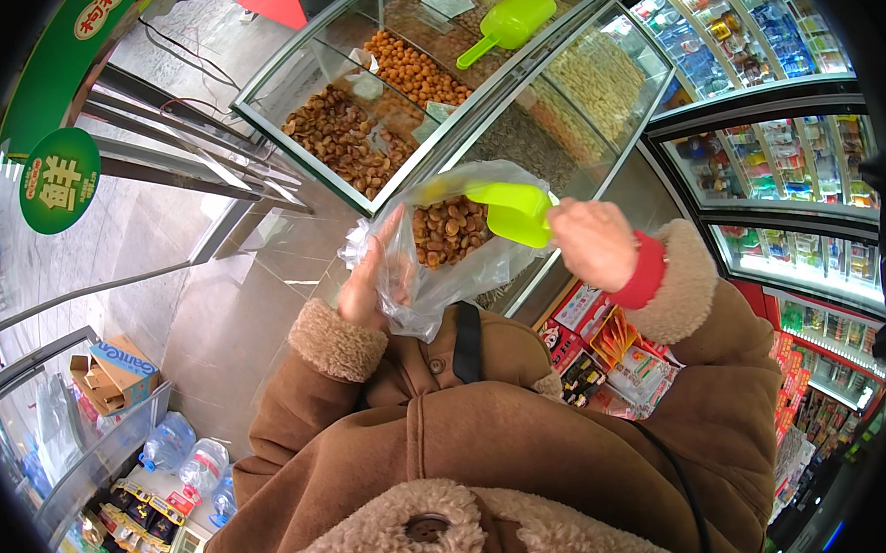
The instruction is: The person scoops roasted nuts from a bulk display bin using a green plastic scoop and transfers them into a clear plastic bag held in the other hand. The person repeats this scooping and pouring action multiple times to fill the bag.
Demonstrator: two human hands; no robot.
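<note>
My left hand [371, 280] grips a clear plastic bag [415, 313] by its left side, the fingers partly seen through the film. Inside lie brown snack pieces that look like fried broad beans [449, 233]. My right hand [593, 241] is closed round the handle of a bright green scoop [520, 212]. The scoop's head is tilted over the bag's mouth, its edge within the opening; its inside is mostly turned from sight. Just beyond the bag, a glass-sided bin [389, 201] holds more of the brown beans [341, 142].
Orange round nuts [417, 68] fill the neighbouring compartment. Another green scoop [515, 20] lies on the glass top. Lit drink fridges [788, 158] stand on the right. Packaged snacks [607, 348] sit below my right arm. At the left are a cardboard box [117, 374] and large water bottles [202, 464].
</note>
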